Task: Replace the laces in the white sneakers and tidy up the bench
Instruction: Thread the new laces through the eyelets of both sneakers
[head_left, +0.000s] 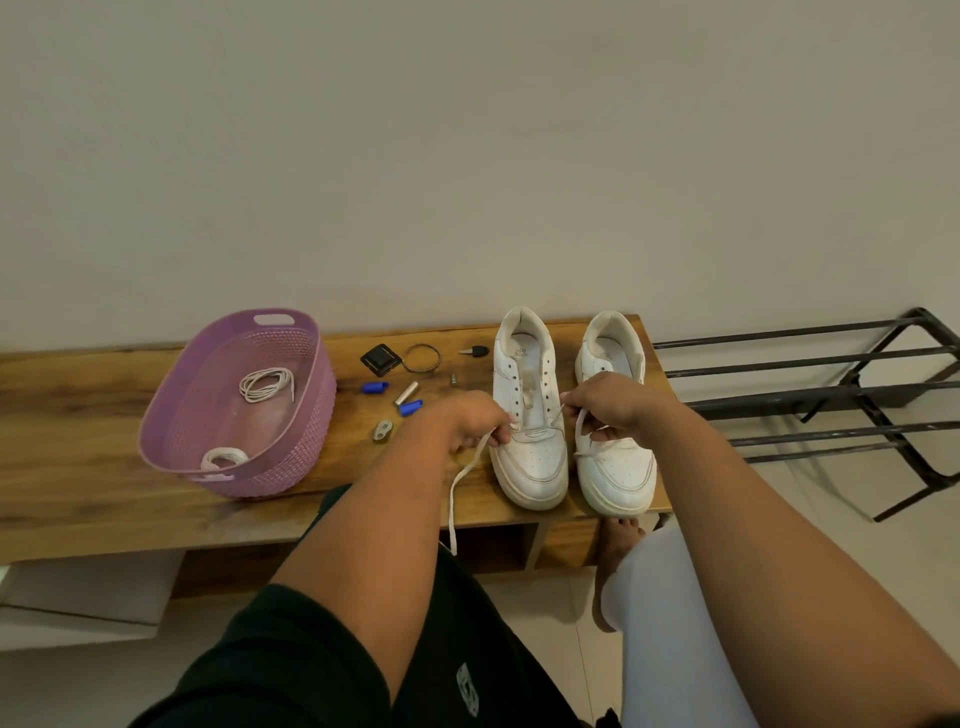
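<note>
Your left hand (475, 423) sits at the left side of the left sneaker (530, 415), fingers curled and pinching a white lace (457, 493) near the lowest eyelets. The lace's free end falls from those fingers past the front edge of the bench (78, 467) and hangs in front of your black shirt.

Your right hand (613, 405) is between the two shoes, over the front of the right sneaker (615, 467). Its fingers are curled and pinch the other run of lace, which loops down from the fingertips across the right sneaker's toe area. Between your two hands the lace crosses the left sneaker just above its toe cap; the eyelets above are unlaced.

Both sneakers stand upright at the right end of the bench, toes toward you, just beside each other.

Left of the shoes, small items are scattered on the wood: a grey clip-like piece (383, 431), two blue caps (375, 387), a silver cylinder (406, 393), a black square object (381, 358), a braided ring (421, 357) and a dark key-like piece (475, 351).

Farther left stands a purple basket (311, 415) holding a coiled white lace (266, 384) and a second white bundle (224, 460) near its front wall.

A black metal rack (831, 395) stands right of the bench, against the wall.
</note>
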